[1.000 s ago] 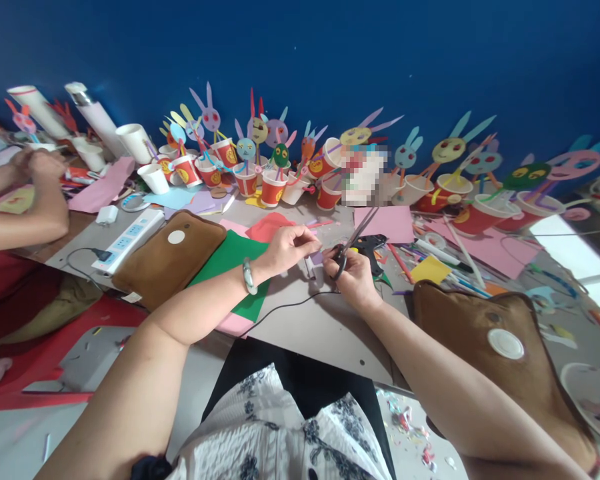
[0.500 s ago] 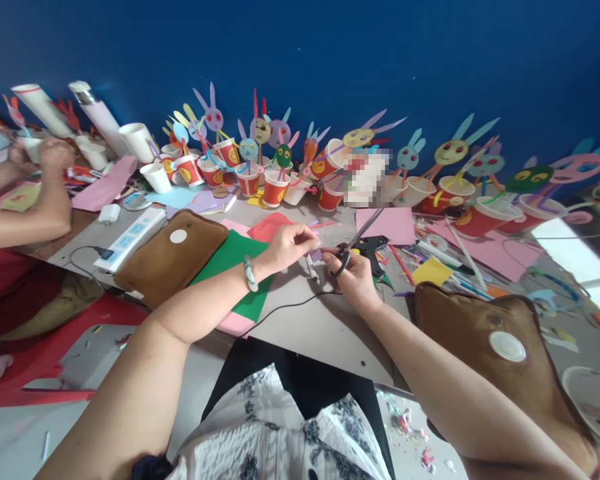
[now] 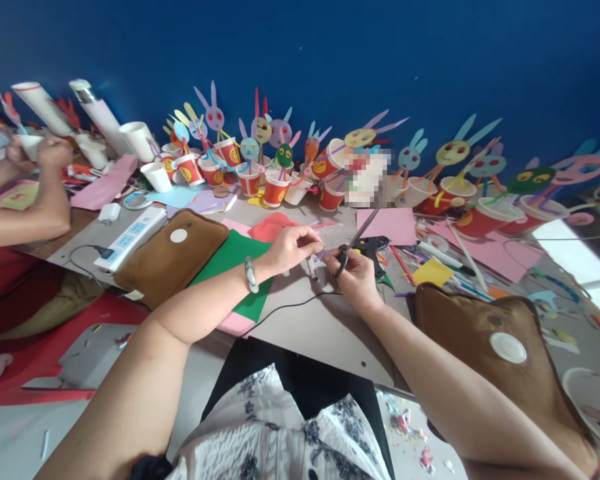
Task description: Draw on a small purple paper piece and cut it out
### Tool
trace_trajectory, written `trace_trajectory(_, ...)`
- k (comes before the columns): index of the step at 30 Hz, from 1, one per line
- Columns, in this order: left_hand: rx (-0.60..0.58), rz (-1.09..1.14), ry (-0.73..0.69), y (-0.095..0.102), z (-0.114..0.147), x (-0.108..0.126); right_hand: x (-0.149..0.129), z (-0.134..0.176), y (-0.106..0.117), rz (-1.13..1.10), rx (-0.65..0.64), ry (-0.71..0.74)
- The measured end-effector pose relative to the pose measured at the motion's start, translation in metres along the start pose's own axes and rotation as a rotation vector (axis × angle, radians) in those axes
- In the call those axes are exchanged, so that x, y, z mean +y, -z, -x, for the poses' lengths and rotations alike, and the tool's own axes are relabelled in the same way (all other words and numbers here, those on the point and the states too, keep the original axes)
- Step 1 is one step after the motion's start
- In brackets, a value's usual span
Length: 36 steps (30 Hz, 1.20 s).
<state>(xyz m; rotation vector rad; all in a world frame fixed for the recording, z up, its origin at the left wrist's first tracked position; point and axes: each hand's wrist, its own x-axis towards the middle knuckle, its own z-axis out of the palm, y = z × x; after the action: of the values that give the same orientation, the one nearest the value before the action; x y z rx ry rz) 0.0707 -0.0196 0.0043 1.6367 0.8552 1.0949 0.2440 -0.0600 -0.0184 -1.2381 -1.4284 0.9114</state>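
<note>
My left hand (image 3: 291, 251) is closed in a pinch on a small piece of purple paper (image 3: 322, 254) above the table. Close beside it, my right hand (image 3: 359, 283) is wrapped around a pair of dark-handled scissors (image 3: 364, 230), whose blades point up and away from me. The right fingertips meet the purple piece too; whether they grip it I cannot tell. Just beyond my right hand lies a black hot glue gun (image 3: 378, 253). A green paper sheet (image 3: 245, 267) is under my left forearm.
Paper cups (image 3: 276, 191) with paper rabbit faces line the blue wall. Brown cushion-like pouches lie on the left (image 3: 175, 257) and right (image 3: 480, 347). A power strip (image 3: 135, 239) stands on the left, near a co-worker's hands (image 3: 55, 152). A black cable (image 3: 290, 305) crosses the table front.
The purple piece now shows between my fingertips, and my right fingers have come against it. My left hand has shifted slightly right. The scissors stay in my right hand.
</note>
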Motion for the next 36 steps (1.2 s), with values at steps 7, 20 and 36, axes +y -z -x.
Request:
trace_trajectory(7, -0.032, -0.010, -0.015, 0.0004, -0.0008, -0.0049, 0.0006, -0.0013, 0.0008, 0.037, 0.003, 0.006)
trace_trajectory(20, -0.172, -0.227, -0.083, 0.0028, 0.0013, -0.0032, 0.0012, 0.0006, 0.0000, 0.165, -0.022, 0.060)
trace_trajectory(36, -0.190, -0.292, -0.093, 0.0026, 0.0030, -0.0034, 0.0026, 0.0006, 0.0015, 0.108, -0.023, 0.047)
